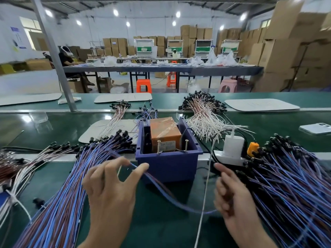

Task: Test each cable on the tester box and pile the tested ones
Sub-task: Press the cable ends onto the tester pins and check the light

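While right fingers (224, 201) pinch cable (188, 209), left fingers (114, 167) spread, cable passing between them.

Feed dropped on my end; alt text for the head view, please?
A blue cable runs from the curled fingers of the right hand, past the purple tester box, to between the spread thumb and forefinger of the left hand. A left pile and a right pile of blue cables flank them on the green bench.

Stacked cartons (295, 42) (right side), orange stools (143, 85)
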`<state>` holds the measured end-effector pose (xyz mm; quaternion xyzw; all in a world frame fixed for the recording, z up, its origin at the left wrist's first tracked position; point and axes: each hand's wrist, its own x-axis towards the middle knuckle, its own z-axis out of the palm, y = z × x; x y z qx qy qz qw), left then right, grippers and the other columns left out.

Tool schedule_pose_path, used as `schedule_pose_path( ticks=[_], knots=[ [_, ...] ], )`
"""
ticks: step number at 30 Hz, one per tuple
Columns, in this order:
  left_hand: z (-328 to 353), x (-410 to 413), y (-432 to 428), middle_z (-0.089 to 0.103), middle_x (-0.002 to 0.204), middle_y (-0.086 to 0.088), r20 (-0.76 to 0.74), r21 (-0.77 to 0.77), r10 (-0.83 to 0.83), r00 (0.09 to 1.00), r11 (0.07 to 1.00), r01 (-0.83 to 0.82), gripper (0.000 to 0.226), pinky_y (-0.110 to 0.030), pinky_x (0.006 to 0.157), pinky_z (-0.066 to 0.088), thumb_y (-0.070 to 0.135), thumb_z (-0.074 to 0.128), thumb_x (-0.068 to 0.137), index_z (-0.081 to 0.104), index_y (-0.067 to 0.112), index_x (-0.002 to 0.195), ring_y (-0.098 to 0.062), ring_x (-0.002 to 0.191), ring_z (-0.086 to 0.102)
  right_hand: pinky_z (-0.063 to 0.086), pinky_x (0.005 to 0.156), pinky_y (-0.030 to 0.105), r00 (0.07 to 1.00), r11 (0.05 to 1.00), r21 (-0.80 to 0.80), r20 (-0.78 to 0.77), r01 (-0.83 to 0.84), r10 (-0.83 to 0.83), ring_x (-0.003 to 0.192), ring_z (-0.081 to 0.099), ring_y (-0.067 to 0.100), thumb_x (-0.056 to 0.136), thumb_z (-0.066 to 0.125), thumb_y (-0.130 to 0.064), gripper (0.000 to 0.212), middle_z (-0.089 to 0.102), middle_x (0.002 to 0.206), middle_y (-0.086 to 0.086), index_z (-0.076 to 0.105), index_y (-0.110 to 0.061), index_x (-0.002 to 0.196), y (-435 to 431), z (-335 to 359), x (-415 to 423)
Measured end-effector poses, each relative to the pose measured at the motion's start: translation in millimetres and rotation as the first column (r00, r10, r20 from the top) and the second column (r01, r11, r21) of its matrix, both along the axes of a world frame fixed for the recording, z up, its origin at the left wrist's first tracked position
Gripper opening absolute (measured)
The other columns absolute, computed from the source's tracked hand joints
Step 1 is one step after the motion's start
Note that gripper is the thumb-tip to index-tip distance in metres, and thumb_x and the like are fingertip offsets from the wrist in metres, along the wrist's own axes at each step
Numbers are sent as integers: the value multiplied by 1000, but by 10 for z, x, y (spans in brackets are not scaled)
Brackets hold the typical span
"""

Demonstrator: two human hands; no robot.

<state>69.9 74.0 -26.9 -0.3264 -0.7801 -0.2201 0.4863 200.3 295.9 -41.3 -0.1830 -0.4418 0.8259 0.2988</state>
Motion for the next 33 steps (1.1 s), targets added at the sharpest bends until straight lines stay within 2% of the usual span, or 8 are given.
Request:
schedule_pose_path(
  ticks=[4, 7, 15, 19, 23, 25, 29, 33],
  knots=[
    [-44, 162, 116, 54, 104, 1, -17, -70, -208, 978, 976, 206, 37, -35, 84, 34, 8, 58, 89, 77, 27, 114, -23, 93, 45, 25, 36, 17, 950, 944, 129, 118, -303, 289, 36, 35, 13, 81, 63, -33, 33, 52, 63, 3, 74, -23, 109, -239, -56, -73],
    [-135, 325, 246, 68, 104, 2, 31, -126, -410, 912, 903, 410, 31, -32, 83, 44, 20, 47, 106, 77, 24, 113, -17, 93, 55, 24, 37, 19, 921, 913, 149, 159, -380, 357, 38, 37, 13, 84, 64, -41, 34, 52, 63, 3, 75, -24, 112, -346, -68, -108],
    [-205, 443, 409, 68, 110, 3, 243, -268, -475, 846, 805, 529, 45, -26, 75, 52, 21, 29, 110, 72, 21, 124, -16, 90, 66, 21, 42, 19, 958, 934, 233, 160, -272, 239, 42, 28, 11, 84, 66, -55, 41, 36, 56, 0, 75, -26, 111, -375, -83, -120],
    [-240, 348, 336, 67, 117, 8, 296, -347, -452, 841, 770, 536, 47, -26, 76, 54, 21, 47, 94, 61, 23, 138, -14, 94, 66, 23, 38, 17, 980, 942, 292, 160, -162, 119, 41, 33, 10, 82, 61, -51, 31, 42, 54, 0, 75, -25, 92, -404, -66, -134],
    [-285, 305, 295, 62, 109, 19, 511, 113, -507, 694, 840, 531, 54, -20, 82, 47, 1, 46, 87, 60, 23, 135, -7, 96, 60, 26, 37, 15, 990, 934, 355, 143, -34, -18, 37, 40, 9, 88, 56, -42, 25, 71, 75, 1, 70, -23, 83, -354, -36, -108],
    [-287, 322, 295, 58, 105, 22, 567, 259, -533, 627, 839, 479, 38, -14, 83, 44, 10, 49, 94, 62, 28, 124, -6, 100, 59, 27, 37, 16, 991, 904, 427, 123, -11, -46, 36, 38, 9, 91, 54, -39, 23, 72, 81, 3, 72, -26, 85, -363, -10, -89],
    [-262, 373, 361, 57, 105, 25, 638, 200, -475, 606, 863, 465, 25, -16, 82, 44, 47, 44, 99, 61, 36, 113, -3, 105, 54, 33, 39, 19, 992, 811, 585, 113, -21, -56, 38, 40, 11, 94, 53, -40, 21, 69, 68, 2, 74, -37, 93, -442, -9, -88],
    [-289, 359, 421, 58, 105, 22, 650, 217, -459, 606, 876, 431, 16, -24, 81, 45, 42, 52, 99, 63, 38, 109, 0, 98, 54, 40, 42, 21, 996, 755, 653, 94, -58, -6, 40, 48, 12, 93, 56, -36, 20, 57, 60, -16, 75, -33, 93, -563, -20, -170]
  ],
)
